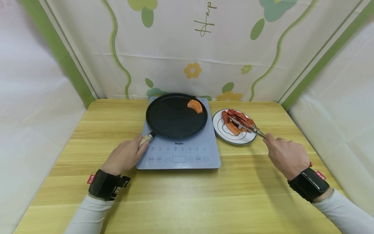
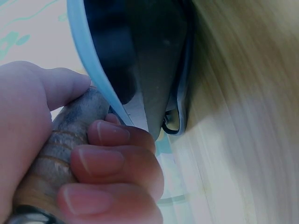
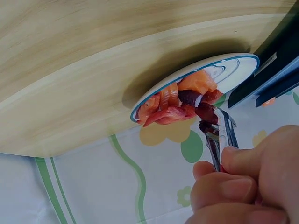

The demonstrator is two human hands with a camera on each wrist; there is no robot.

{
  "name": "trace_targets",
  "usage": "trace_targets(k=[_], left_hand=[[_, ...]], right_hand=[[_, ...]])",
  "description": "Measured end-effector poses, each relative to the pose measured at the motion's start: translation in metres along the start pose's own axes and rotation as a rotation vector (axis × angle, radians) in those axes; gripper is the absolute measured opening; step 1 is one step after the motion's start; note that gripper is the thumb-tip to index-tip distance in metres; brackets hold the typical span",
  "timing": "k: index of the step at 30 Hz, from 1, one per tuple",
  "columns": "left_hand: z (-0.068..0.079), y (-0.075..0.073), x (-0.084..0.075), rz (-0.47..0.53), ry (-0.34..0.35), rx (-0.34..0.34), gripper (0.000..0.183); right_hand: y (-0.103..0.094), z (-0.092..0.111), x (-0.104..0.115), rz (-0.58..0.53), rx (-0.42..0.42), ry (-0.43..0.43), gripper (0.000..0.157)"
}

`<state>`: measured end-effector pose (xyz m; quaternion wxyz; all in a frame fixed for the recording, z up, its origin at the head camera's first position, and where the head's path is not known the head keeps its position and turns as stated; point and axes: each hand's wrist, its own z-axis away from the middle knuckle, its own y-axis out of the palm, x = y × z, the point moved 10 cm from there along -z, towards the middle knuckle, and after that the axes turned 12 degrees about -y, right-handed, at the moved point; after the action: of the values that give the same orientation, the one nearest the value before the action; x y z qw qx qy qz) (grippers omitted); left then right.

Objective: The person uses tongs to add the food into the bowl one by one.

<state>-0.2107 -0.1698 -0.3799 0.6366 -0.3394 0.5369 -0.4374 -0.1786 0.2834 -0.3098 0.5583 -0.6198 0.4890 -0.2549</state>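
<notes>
My left hand (image 1: 124,156) grips the wooden handle (image 2: 70,133) of a flat black frying pan (image 1: 172,117). The pan sits on the induction cooker, and one orange slice with pale stripes, like salmon (image 1: 195,106), lies near its far right edge. To the right, my right hand (image 1: 286,155) holds metal tongs (image 1: 253,130), thumb pressed along one arm in the right wrist view. The tong tips are down among the red and orange food pieces (image 3: 163,114) on a white plate (image 1: 233,140) with a dark rim.
The grey-blue induction cooker (image 1: 179,164) has a touch panel along its near side and stands on a wooden table (image 1: 175,201). A flower-printed cloth (image 1: 175,42) hangs behind the table, with more cloth on the left and right sides.
</notes>
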Motion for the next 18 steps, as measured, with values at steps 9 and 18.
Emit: trace_targets(k=[9,18], left_hand=[[-0.001,0.001,0.001,-0.009,-0.001,-0.004,0.032],[-0.001,-0.001,0.0,-0.008,0.001,-0.005,0.032]], right_hand=[[-0.013,-0.002,0.004,0.07,-0.073,-0.031,0.025],[-0.025,-0.006,0.009,0.099,-0.121,-0.051,0.026]])
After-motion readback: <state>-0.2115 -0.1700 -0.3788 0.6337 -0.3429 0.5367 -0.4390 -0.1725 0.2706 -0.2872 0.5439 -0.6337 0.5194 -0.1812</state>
